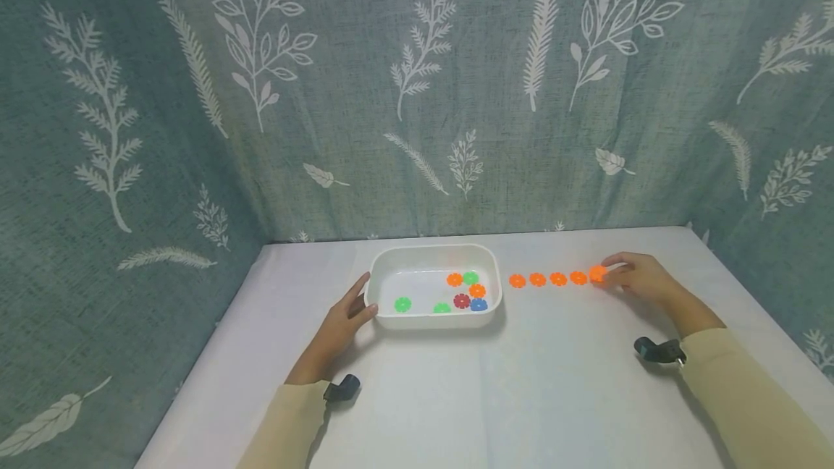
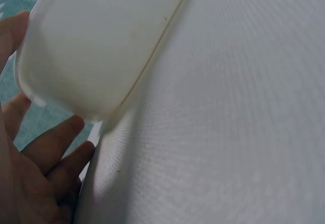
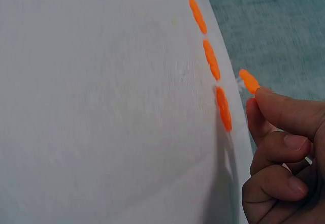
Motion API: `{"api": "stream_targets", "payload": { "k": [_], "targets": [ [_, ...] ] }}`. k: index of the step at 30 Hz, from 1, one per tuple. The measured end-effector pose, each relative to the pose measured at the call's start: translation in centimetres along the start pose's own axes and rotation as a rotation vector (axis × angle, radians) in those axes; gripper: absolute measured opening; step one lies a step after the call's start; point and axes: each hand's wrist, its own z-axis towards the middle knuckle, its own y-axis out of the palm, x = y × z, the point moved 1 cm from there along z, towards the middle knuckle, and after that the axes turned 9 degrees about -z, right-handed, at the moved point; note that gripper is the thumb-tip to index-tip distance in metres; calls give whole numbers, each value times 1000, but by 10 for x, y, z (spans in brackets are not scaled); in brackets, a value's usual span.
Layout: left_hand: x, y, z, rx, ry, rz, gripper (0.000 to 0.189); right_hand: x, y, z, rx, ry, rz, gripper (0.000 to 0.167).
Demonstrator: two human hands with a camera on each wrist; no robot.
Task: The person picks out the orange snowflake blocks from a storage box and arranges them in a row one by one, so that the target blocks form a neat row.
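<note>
My right hand (image 1: 641, 279) pinches an orange notched, flower-shaped plastic disc (image 3: 249, 81) between thumb and forefinger, its other fingers curled in. It holds the disc at the right end of a row of matching orange discs (image 1: 557, 279) lying on the white cloth. In the right wrist view the held disc shows beside the nearest disc in the row (image 3: 223, 108), apart from it. My left hand (image 1: 339, 324) holds the left end of a white plastic tray (image 1: 417, 321), thumb by the front corner and fingers along the end wall. Its fingertips (image 2: 75, 123) touch the tray's outside.
Inside the tray lie green discs (image 1: 402, 304), two orange discs (image 1: 455, 279), a red disc (image 1: 462, 301) and a blue disc (image 1: 478, 305), mostly toward the right. A leaf-patterned green curtain (image 1: 365, 165) stands along the table's back and sides. White cloth (image 1: 521, 396) covers the table.
</note>
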Motion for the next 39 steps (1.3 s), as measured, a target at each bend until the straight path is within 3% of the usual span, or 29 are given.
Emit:
{"api": "stream_targets", "payload": {
  "k": [7, 21, 39],
  "targets": [
    [3, 0, -3, -4, -1, -6, 73, 16, -8, 0, 28, 27, 3, 52],
    [2, -1, -5, -14, -10, -47, 69, 20, -10, 0, 56, 117, 35, 49],
    [0, 0, -4, -1, -19, -23, 70, 18, -10, 0, 118, 78, -168, 40]
  ]
}}
